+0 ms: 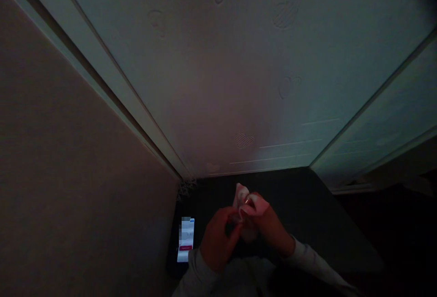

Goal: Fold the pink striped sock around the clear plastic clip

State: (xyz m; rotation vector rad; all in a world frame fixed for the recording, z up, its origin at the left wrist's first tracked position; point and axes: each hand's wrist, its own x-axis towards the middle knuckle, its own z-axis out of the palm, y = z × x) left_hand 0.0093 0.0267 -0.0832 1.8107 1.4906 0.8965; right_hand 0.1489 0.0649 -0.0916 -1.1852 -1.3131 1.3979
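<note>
A small, folded piece of pink cloth (260,206) is held between my two hands above the dark surface. My left hand (216,241) pinches its left edge, with thumb and fingertips brought together. Around the cloth's right part, my right hand (273,233) is closed, its fingers partly covered by the fabric. A tiny bright glint shows near the right fingers; I cannot make out what it is. Dim light blurs the fingertips.
A lit phone (186,242) lies on the dark surface (307,215), left of my left wrist. A pale panel with embossed hearts (244,140) stands at the back. A brownish wall (85,174) rises on the left.
</note>
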